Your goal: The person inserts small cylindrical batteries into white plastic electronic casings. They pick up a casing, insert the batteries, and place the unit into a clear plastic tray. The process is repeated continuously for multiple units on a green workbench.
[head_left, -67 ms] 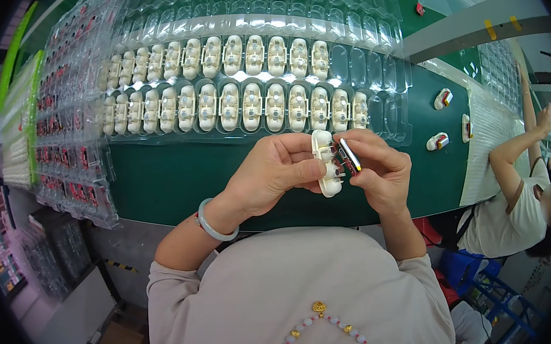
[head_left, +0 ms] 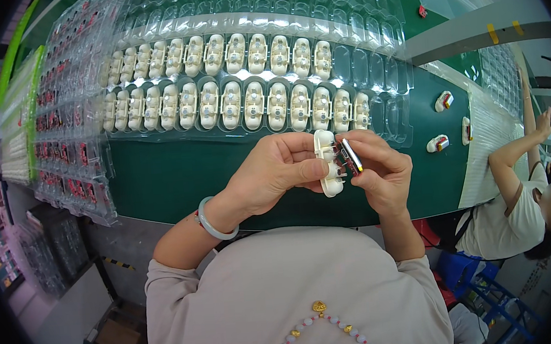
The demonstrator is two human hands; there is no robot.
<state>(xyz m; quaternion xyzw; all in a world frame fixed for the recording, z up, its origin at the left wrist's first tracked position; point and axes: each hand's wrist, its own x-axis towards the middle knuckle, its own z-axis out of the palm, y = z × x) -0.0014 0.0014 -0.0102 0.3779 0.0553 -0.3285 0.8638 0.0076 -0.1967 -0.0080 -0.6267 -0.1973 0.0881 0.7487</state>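
Observation:
My left hand pinches a cream oval plastic housing on edge, thumb on its near side and fingers behind. Small metal parts stick out of the housing's right side. In my right hand is a small circuit board with a silver battery, held between thumb and fingers and tilted close beside the housing. A bit of yellow shows at the battery's lower end. Whether board and housing touch, I cannot tell. Both hands are above the green table, just in front of the clear tray.
A clear tray holds two rows of cream housings. Stacked clear trays with red boards stand at left. Several assembled pieces lie at right by a white ribbed sheet. A co-worker is at far right.
The view has shifted very slightly. Both hands keep the same hold, with housing and board in nearly the same position to each other.

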